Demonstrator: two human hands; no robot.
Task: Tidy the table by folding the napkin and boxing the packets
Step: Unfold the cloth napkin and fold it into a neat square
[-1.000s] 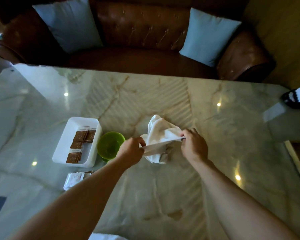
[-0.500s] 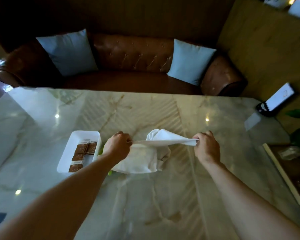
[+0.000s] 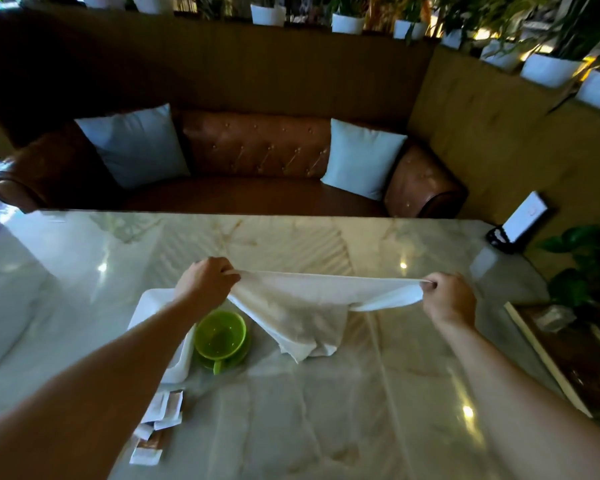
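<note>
Your hands have spread farther apart since a moment ago, drawing the white napkin [image 3: 302,306] out into a long span above the marble table [image 3: 378,393]. Your left hand [image 3: 205,284] and right hand [image 3: 447,299] each pinch a top corner. Loose packets [image 3: 161,410] lie near your left forearm, beside the white box [image 3: 177,362] and green cup [image 3: 220,336].

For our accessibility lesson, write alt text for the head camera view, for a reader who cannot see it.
Two hands, left hand and right hand, hold a white napkin stretched above a marble table. A green cup, a white box and loose packets lie under the left arm, with a brown sofa behind.
</note>
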